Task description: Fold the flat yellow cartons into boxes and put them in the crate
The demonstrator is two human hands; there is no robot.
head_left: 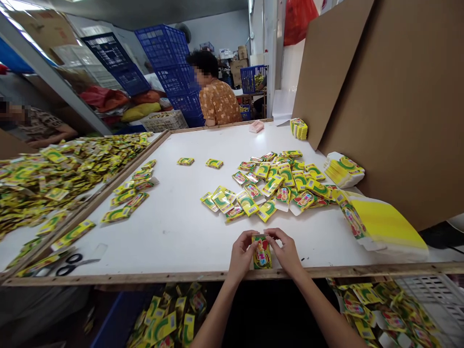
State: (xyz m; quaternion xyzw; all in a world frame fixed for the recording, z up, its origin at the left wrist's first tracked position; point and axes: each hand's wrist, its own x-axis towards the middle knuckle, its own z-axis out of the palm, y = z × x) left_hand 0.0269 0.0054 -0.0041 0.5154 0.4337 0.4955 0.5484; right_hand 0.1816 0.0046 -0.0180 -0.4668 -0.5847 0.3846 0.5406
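Close to the table's front edge, my left hand [243, 251] and my right hand [283, 249] hold one small printed carton [262, 252] between them, upright, with its colourful front facing me. Thumbs and fingers of both hands pinch its upper corners at the top end. Just beyond my hands lies a loose pile of yellow-green cartons [273, 186], some with white flaps sticking out. To the right, a long fanned stack of flat cartons [386, 224] lies along the table, its printed face partly showing.
A pair of scissors [76, 261] lies at the left front corner. A wooden strip [119, 186] divides off a large carton heap [72, 169]. Cardboard sheets [395, 111] stand at right. Filled containers sit below the table. A person [219, 99] sits beyond the far edge, near blue crates [165, 53].
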